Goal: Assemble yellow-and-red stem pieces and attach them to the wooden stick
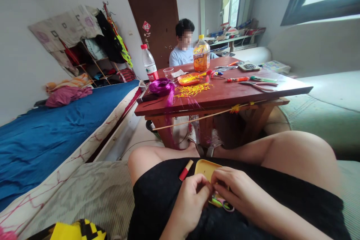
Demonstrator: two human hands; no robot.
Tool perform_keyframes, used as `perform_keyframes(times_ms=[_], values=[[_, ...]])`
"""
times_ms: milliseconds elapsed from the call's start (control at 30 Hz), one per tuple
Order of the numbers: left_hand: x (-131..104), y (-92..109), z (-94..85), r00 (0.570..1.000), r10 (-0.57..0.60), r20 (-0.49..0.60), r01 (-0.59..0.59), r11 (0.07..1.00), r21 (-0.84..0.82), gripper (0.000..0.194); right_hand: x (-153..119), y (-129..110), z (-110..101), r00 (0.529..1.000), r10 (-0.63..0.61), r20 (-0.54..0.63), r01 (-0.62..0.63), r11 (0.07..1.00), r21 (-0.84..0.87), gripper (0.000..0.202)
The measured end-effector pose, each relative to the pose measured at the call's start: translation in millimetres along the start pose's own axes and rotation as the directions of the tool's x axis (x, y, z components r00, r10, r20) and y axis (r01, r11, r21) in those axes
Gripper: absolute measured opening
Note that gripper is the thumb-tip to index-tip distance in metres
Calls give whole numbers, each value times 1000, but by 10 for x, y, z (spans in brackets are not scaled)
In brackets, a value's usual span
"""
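Observation:
My left hand (194,198) is closed in a pinch over my lap, its thumb and forefinger meeting the fingertips of the other hand. Coming in from the right, my right hand (230,183) is pinched as well. Whatever the two hold between them is too small or hidden to make out. Beneath them, a yellow tray (205,168) rests on the black cloth across my lap, partly covered by my fingers. Small scissors (227,205) with a dark-rimmed handle loop show at its near edge. A red and tan stick-shaped piece (186,170) lies left of the tray.
Ahead stands a red-brown table (219,93) with a purple thread bundle (163,87), yellow pieces (192,90), pliers (260,86), a water bottle (149,63) and an orange drink bottle (201,56). A thin stick (194,119) runs along its front. Another person (180,56) sits behind it.

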State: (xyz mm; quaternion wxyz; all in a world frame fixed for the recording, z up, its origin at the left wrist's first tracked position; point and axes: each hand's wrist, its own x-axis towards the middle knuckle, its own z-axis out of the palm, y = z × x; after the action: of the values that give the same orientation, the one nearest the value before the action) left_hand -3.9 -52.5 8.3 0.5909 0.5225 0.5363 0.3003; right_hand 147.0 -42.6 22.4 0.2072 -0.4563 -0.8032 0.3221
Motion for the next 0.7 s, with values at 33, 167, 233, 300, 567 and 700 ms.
perform_keyframes(times_ms=[33,167,233,300,567,700], values=[[-11,3,3,1000,-1,3,1,1000,-15,21,-1,3,-14,1000,13,17,-14,998,59,17],[-39,30,22,999,-25,23,26,997,-76,17,-17,27,-65,997,8,74,-26,968,248,20],[-41,47,31,999,-31,30,34,994,-100,16,-33,48,-77,996,-1,85,-24,953,302,20],[-43,55,37,999,-33,33,36,991,-128,15,-49,73,-84,995,3,99,-37,940,338,19],[-58,9,32,1000,-3,-27,-3,981,-194,19,-43,166,1,991,76,111,-127,807,577,18],[-49,-6,43,999,17,-38,-24,979,-201,21,-32,178,111,986,141,88,-160,665,729,23]])
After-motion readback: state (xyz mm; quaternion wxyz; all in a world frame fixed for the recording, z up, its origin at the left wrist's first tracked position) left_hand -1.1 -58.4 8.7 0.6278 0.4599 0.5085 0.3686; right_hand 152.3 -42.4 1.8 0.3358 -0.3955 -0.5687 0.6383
